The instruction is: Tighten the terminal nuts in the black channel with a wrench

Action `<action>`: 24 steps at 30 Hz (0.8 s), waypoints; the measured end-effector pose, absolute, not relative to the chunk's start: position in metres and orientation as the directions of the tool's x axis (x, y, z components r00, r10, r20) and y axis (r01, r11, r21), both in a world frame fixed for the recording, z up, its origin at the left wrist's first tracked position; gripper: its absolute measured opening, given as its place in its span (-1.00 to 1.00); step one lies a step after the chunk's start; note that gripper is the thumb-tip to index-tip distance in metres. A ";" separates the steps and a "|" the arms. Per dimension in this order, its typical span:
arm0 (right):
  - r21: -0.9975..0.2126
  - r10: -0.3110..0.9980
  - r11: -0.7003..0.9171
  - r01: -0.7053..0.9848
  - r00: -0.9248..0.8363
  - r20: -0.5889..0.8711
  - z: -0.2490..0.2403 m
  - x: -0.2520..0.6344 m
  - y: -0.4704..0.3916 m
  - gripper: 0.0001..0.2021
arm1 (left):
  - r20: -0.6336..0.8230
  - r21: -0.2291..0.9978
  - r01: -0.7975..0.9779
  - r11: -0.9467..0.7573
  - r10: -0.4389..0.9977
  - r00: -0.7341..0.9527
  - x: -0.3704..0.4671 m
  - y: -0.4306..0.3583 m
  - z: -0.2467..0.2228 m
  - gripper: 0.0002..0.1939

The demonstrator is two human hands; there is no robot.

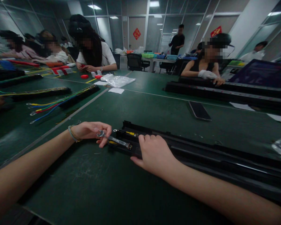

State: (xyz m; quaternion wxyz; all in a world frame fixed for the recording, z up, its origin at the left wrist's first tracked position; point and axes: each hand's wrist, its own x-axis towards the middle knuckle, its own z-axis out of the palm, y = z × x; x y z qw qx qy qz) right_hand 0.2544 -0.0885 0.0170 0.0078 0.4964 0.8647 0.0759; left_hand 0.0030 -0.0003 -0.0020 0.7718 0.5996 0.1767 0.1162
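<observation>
A silver combination wrench [118,141] is pinched near its open end by the fingers of my left hand [93,131]. Its ring end sits around a fastener on the end of a long black housing [201,156]. My right hand [155,153] is closed over that housing just right of the wrench, thumb on the near side. Behind the wrench, a yellow-sleeved ring terminal [131,133] sticks out at the housing's left end. More yellow shows under the wrench, partly covered. The housing's right end runs out behind my right forearm.
Coloured wires with ring terminals [46,107] come from black strips at the left. A phone [199,111] lies beyond the housing. Plastic bags [120,81] and red parts [84,76] are farther back. Opposite, a person with a white glove [207,74] works at another long black strip [224,90].
</observation>
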 end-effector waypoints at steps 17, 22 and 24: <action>0.133 0.853 0.500 0.855 -0.514 0.094 0.016 0.254 -0.089 -0.51 | -0.091 0.973 -0.025 0.230 0.478 0.874 0.002 0.001 -0.003 -0.58; 0.144 0.856 0.498 0.855 -0.512 0.073 0.017 0.253 -0.089 -0.51 | -0.086 0.974 -0.032 0.224 0.496 0.864 0.004 0.002 -0.004 -0.50; 0.148 0.856 0.501 0.853 -0.513 0.060 0.017 0.254 -0.088 -0.51 | -0.084 0.974 -0.035 0.224 0.498 0.863 0.004 0.001 -0.004 -0.50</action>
